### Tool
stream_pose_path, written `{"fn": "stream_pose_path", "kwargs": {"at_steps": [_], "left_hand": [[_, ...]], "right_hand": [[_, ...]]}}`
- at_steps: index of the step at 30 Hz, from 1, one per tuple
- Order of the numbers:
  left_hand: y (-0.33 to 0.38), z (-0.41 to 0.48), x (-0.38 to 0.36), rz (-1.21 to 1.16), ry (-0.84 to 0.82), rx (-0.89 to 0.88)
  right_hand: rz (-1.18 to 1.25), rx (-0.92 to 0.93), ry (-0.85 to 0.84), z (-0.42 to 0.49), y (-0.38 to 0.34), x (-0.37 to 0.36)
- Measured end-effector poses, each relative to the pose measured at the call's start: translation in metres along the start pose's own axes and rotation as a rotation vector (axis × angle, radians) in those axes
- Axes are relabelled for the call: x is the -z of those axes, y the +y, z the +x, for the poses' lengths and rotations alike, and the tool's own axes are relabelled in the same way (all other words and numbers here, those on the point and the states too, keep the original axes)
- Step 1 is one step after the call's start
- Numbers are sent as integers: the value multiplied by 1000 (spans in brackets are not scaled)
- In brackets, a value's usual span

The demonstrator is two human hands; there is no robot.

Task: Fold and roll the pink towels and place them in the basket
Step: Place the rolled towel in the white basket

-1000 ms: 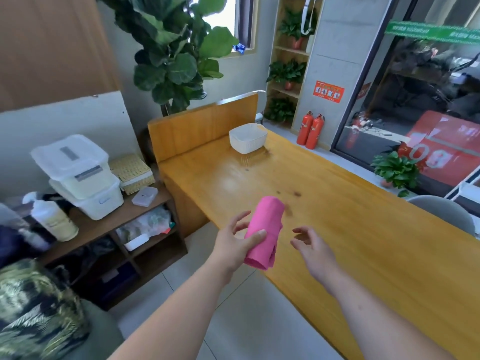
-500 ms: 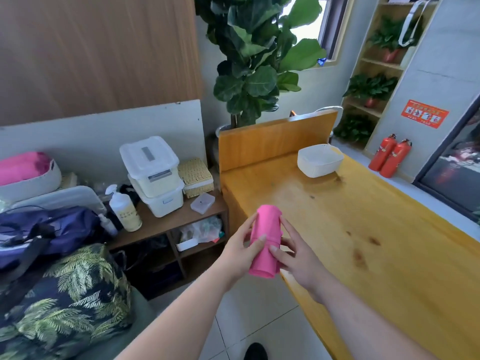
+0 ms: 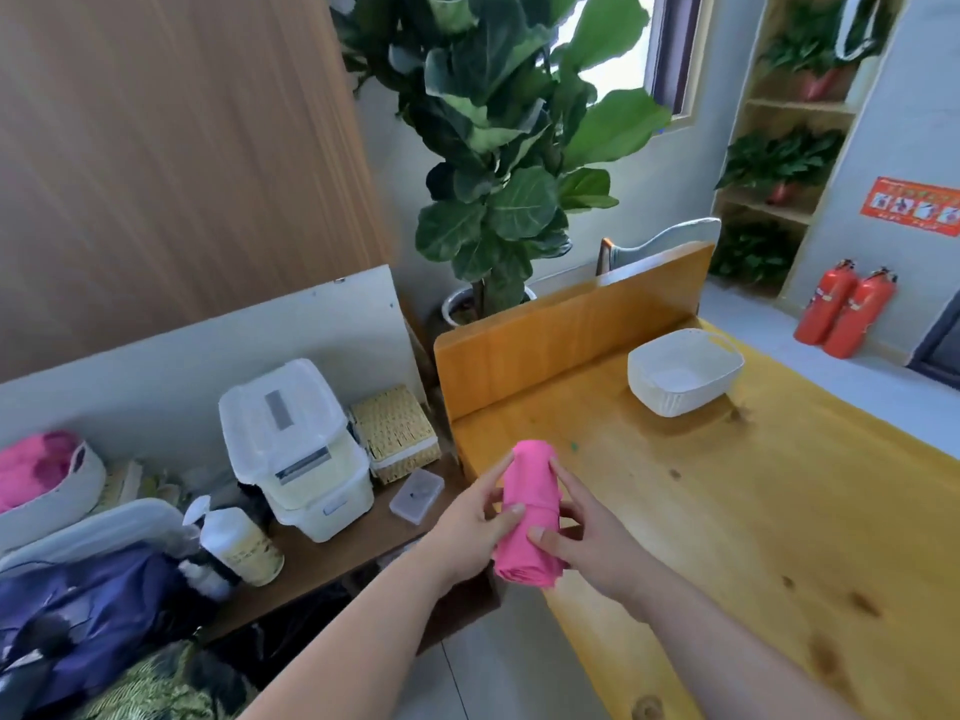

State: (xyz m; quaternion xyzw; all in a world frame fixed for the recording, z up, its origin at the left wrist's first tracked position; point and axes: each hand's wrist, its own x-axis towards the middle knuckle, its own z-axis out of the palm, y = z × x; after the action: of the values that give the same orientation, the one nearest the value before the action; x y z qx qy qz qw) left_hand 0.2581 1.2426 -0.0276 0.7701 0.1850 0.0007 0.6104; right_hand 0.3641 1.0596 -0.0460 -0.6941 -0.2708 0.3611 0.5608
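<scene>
The rolled pink towel [image 3: 530, 511] is held at the wooden table's [image 3: 753, 511] left edge, with the left hand [image 3: 467, 532] and right hand [image 3: 592, 537] each curled round one side. Soft and light, it would likely unroll if loosened, so grip its middle, over the loose edge. The white basket [image 3: 675, 402] stands well apart — no object shows between them; plastic storage boxes [image 3: 291, 449] sit leftward.

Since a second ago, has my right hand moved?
Yes. The right hand moved left across the wooden table toward its edge, and now grips the pink towel roll it was clear of before.
</scene>
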Motion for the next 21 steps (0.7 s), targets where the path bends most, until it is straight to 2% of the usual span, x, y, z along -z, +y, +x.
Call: {"fn": "stream_pose_path", "kwargs": {"at_steps": [4,8,14,21], "left_hand": [[26,50,-15,99,-64,-14],[57,107,-39,233,-146,-46],[81,195,-71,209,-225,-114],[98,306,-84,192,-384,-166]], "right_hand": [[39,-25,79,13,-4,42],[51,-53,232,25,-5,84],[49,-95,447,52,-4,143],[207,-161,656,110,-10,201]]}}
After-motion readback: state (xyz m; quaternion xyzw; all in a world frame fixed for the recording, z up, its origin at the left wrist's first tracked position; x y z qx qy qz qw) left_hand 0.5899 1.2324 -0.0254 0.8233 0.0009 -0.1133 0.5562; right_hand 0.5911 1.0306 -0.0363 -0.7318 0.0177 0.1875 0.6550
